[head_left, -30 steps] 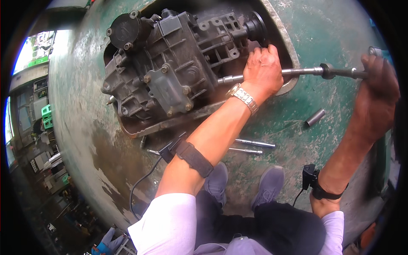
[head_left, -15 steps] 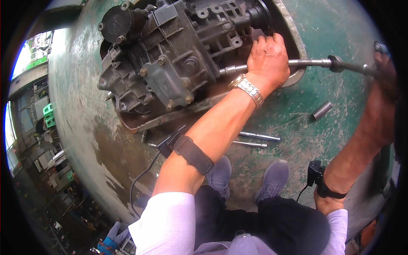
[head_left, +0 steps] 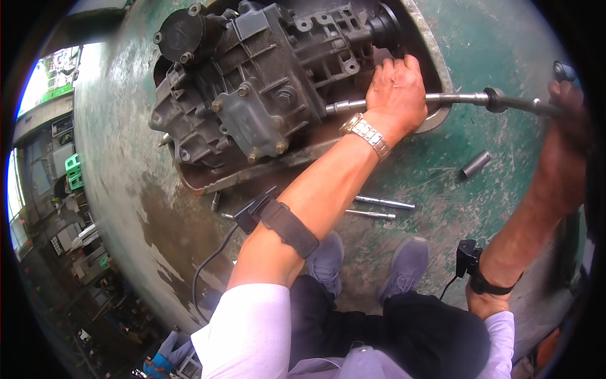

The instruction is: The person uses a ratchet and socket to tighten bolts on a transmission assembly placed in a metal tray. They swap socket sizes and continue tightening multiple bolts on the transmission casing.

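A dark metal gearbox (head_left: 252, 82) lies tilted in a shallow metal tray (head_left: 290, 161). A long steel socket wrench (head_left: 457, 98) runs almost level from the gearbox's right side, with a thick round collar (head_left: 496, 100) on it. My left hand (head_left: 398, 91), with a metal watch at the wrist, is closed round the wrench beside the gearbox. At the far right my right hand (head_left: 568, 104) grips the wrench's outer end, dark and partly lost at the picture's rim. Just above it shows a dark, blue-tinged round end piece (head_left: 564, 70). Whatever the wrench's tip meets is hard to make out.
On the green floor lie a loose steel socket (head_left: 476, 164) and two chrome bars (head_left: 385, 203) near my shoes (head_left: 404, 268). A cable (head_left: 201, 278) hangs from my left forearm strap. Green crates (head_left: 74, 170), cluttered shelving and a person in blue (head_left: 161, 363) are at the left.
Both hands and the outer part of the wrench have dropped slightly in the picture. The gearbox has shifted a little to the right at its left end. Both hands keep their grip.
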Motion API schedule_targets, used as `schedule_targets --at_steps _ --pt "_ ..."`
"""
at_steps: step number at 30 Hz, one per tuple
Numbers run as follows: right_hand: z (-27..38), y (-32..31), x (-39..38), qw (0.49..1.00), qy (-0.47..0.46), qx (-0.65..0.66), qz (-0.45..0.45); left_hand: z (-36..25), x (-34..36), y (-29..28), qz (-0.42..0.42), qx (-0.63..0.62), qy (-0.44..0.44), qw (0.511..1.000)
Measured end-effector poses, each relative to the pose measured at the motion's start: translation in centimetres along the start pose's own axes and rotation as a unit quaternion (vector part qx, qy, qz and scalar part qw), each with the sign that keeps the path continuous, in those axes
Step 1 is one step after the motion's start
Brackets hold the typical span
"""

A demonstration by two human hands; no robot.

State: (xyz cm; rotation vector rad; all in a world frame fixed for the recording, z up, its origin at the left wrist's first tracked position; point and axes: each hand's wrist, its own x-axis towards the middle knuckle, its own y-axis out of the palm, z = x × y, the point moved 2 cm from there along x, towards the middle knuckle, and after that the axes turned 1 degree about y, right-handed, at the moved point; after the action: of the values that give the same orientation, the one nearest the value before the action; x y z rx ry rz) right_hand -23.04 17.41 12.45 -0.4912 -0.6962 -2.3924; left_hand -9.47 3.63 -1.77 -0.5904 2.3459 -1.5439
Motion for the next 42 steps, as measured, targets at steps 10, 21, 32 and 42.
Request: schedule_targets --at_steps 10,21,32,42 --pt "-0.2 -2.1 -0.3 0.991 0.018 -0.105 0.083 0.3 0.1 0.1 0.037 -0.03 -0.001 0.999" --pt "-1.3 -0.8 -3.5 0.956 0.161 -0.244 0.004 0.8 -1.6 -0.9 0.052 -0.066 0.0 0.996" --pt "-3.7 -2.6 -3.4 0.931 0.196 -0.308 0.015 0.3 -2.3 -1.1 0.031 -0.128 0.002 0.991" --pt "-3.9 -2.3 -2.1 0.935 0.162 -0.313 0.045 0.4 -1.8 -0.9 0.021 -0.145 -0.001 0.989"
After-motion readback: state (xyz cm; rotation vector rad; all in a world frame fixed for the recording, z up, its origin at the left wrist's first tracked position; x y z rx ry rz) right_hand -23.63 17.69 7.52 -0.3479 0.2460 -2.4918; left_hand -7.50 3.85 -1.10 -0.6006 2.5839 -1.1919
